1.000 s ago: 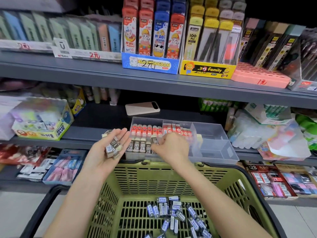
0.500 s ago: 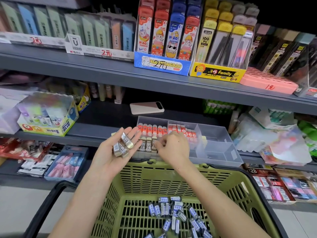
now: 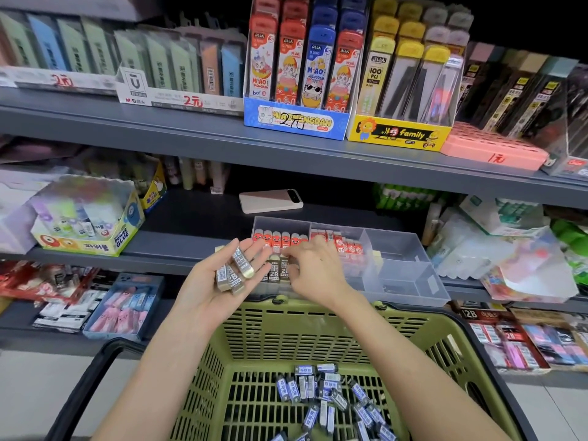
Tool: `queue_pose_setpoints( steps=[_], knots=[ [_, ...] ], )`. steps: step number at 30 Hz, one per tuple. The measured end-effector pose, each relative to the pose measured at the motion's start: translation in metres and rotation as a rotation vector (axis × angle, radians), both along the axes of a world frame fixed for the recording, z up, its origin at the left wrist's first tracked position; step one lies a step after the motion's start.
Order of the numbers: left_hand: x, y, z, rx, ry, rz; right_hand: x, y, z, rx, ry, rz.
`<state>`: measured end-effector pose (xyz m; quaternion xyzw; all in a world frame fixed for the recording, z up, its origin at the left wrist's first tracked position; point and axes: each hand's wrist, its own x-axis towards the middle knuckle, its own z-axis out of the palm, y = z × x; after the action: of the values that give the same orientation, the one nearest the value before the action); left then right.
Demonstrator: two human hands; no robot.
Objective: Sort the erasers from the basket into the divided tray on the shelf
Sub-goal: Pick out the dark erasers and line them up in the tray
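A clear divided tray point(image 3: 410, 275) sits on the middle shelf. Red erasers point(image 3: 276, 238) fill its back-left sections, and dark 2B erasers point(image 3: 274, 273) stand in the front-left one. My left hand point(image 3: 219, 281) is palm up, cupping several grey-wrapped 2B erasers point(image 3: 234, 270) just left of the tray. My right hand point(image 3: 313, 270) reaches into the front-left section, fingers pinched at the row of 2B erasers. Whether it holds one is hidden. Below, the green basket point(image 3: 318, 329) holds several blue-wrapped erasers point(image 3: 327, 399).
A pink phone point(image 3: 270, 201) lies on the shelf behind the tray. A glue box point(image 3: 86, 218) stands at the left and plastic-wrapped packs point(image 3: 496, 249) at the right. The shelf above carries lead-refill boxes point(image 3: 297, 122). The basket's black handle point(image 3: 76, 393) curves at lower left.
My right hand stays in the tray's front-left section with small finger movements. My left hand has held its erasers steady. The view has shifted slightly.
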<state>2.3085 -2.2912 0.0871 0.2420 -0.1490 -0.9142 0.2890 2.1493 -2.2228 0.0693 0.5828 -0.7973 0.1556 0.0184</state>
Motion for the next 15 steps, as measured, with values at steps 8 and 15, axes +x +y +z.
queue_pose_setpoints(
  steps=[8,15],
  knots=[
    [-0.004,0.003,0.001,-0.002,-0.001,-0.029,0.008,0.008,-0.002,-0.055,0.071,0.027],
    [-0.013,0.007,0.001,-0.011,0.020,-0.013,0.033,0.021,0.026,-0.380,-0.236,-0.050]
  ],
)
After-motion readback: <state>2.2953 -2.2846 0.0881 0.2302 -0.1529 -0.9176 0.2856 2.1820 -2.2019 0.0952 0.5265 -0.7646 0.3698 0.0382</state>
